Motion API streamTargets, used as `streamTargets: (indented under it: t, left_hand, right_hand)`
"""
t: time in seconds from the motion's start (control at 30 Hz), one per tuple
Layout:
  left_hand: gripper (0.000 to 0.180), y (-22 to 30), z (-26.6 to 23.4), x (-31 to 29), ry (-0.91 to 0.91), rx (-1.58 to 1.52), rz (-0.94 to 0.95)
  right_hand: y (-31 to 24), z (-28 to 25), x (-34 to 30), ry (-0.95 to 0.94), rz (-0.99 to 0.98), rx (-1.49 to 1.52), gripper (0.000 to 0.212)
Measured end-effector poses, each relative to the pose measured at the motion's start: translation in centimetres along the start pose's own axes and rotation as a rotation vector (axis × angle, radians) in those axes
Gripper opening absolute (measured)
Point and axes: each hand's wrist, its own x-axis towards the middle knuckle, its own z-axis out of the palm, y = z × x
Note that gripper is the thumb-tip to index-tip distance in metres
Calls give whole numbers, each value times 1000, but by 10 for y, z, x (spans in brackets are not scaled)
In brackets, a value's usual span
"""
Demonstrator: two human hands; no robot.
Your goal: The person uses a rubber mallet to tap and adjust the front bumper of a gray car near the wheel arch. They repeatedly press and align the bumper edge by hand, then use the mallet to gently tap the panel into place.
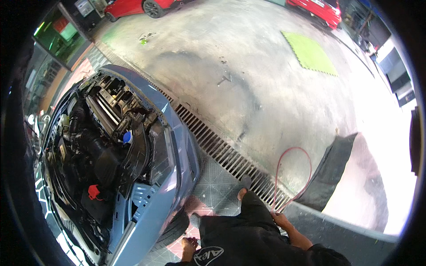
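the left hand [190, 243] is at lower centre, near the tyre [174, 228] of the blue car [162, 203] filling the frame's left. the right hand [279, 219] is right of lower centre, just beside the red hose [293, 147]; whether either is grasping anything, i cannot tell.

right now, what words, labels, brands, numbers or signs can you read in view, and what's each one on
White lettering on the black shirt: large enough to read, but I won't copy it.
White plate on the red car at top right: too small to read.
Pale label in the blue car's engine bay: too small to read.
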Motion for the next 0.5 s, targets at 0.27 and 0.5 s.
streamTargets:
  t: [0.27, 0.5]
  left_hand:
    - [39, 81, 257, -54, -377, 144, 348]
    - [36, 189, 454, -102, -308, 295, 380]
  right_hand:
    - [-163, -156, 85, 388, -517, -78, 46]
    - [-412, -237, 125, 167, -661, -56, 53]
